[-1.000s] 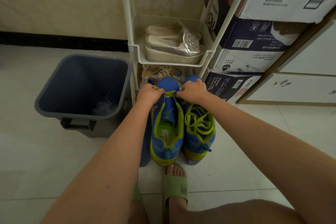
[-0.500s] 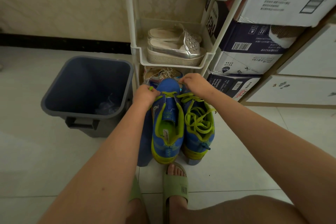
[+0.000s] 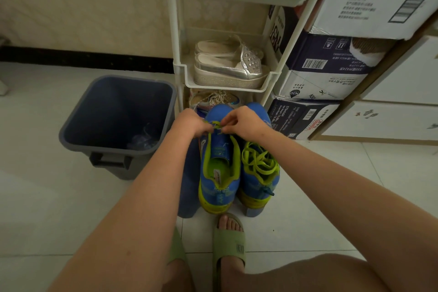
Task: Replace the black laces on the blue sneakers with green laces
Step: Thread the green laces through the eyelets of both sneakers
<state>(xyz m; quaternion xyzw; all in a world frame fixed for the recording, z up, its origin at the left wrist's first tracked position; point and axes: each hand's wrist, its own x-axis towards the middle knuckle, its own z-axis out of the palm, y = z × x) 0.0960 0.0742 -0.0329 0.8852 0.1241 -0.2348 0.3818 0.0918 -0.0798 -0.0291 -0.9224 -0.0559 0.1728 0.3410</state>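
Observation:
Two blue sneakers with yellow-green trim stand side by side on the floor, toes away from me. The left sneaker (image 3: 219, 173) has an open tongue and a green lace (image 3: 214, 124) only at its toe end. My left hand (image 3: 189, 122) and my right hand (image 3: 244, 121) each pinch that lace over the toe, close together. The right sneaker (image 3: 259, 180) carries a loose green lace (image 3: 260, 161) piled over its tongue. No black lace is visible.
A dark grey bin (image 3: 116, 121) stands left of the shoes. A white shoe rack (image 3: 227, 83) with silver sandals (image 3: 230, 66) is right behind them. Stacked cardboard boxes (image 3: 320, 78) fill the right. My foot in a green slipper (image 3: 228, 242) is just below the sneakers.
Half a second ago my hands were apart, pulling the lace ends out sideways. They have come back together over the left sneaker's toe.

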